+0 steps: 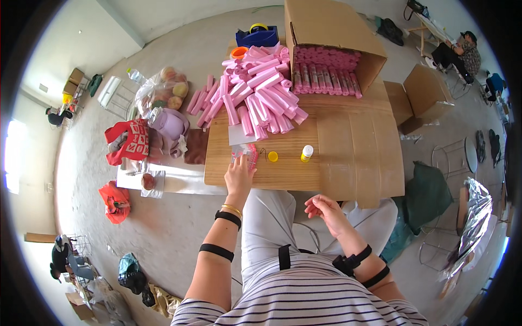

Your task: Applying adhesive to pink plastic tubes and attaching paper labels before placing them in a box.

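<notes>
My left hand [238, 176] reaches over the near left part of the wooden table, its fingers stretched forward and the thumb apart. The fingertips touch or hover over a small heap of pink pieces [252, 156] with something clear beside it; the exact contact is hidden. My right hand [325, 211] is off the table's near edge, above my lap, with fingers loosely curled and nothing seen in them. A yellow round cap [273, 156] lies right of the pink pieces. Farther right stands a small yellow bottle with a white lid [307, 153].
Pink rolled tubes [261, 87] form a large pile at the back. An open cardboard box [337, 27] holds rows of pink tubes. Behind the pile is a blue tape dispenser [256, 36]. A lilac jug [168, 124] and a red bag [128, 142] stand left. Flattened cardboard [361, 152] covers the right side.
</notes>
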Demonstrator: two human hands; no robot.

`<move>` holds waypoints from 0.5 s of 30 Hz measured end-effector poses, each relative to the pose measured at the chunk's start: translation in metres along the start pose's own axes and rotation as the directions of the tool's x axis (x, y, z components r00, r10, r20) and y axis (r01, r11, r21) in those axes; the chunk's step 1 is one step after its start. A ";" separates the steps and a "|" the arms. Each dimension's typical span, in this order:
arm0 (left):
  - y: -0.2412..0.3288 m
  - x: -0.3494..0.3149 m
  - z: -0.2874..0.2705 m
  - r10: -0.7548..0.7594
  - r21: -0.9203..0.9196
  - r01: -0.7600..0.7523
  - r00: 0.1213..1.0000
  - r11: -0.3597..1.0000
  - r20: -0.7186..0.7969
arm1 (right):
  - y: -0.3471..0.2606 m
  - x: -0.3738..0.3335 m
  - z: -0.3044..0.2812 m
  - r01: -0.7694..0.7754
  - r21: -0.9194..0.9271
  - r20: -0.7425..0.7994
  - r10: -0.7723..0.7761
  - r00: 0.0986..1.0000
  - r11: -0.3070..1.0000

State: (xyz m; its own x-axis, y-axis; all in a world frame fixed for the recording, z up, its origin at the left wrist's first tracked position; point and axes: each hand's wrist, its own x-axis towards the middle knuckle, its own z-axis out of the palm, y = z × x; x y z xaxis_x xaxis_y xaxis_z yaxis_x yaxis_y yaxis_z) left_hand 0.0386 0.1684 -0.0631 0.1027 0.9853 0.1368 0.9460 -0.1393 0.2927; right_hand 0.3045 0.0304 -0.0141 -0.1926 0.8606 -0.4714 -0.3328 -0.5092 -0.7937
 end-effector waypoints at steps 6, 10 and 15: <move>-0.012 -0.002 0.001 0.006 -0.108 -0.009 1.000 0.994 -0.020 | 0.002 -0.001 -0.002 0.000 0.005 -0.002 0.000 1.000 1.000; -0.009 -0.005 -0.021 -0.161 -0.272 0.170 0.985 0.947 0.057 | 0.001 -0.002 0.000 0.006 -0.006 0.011 -0.006 1.000 1.000; -0.020 -0.007 -0.041 -0.293 -0.534 0.107 0.914 0.839 -0.279 | -0.006 -0.006 0.008 0.026 -0.036 0.021 -0.025 0.999 0.999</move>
State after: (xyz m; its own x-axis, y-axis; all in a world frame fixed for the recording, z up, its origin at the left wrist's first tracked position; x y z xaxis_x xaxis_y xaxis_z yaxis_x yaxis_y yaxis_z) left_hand 0.0065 0.1600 -0.0313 -0.2694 0.9142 0.3029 0.6404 -0.0649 0.7653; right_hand 0.3002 0.0286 -0.0036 -0.2038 0.8732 -0.4427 -0.3040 -0.4863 -0.8192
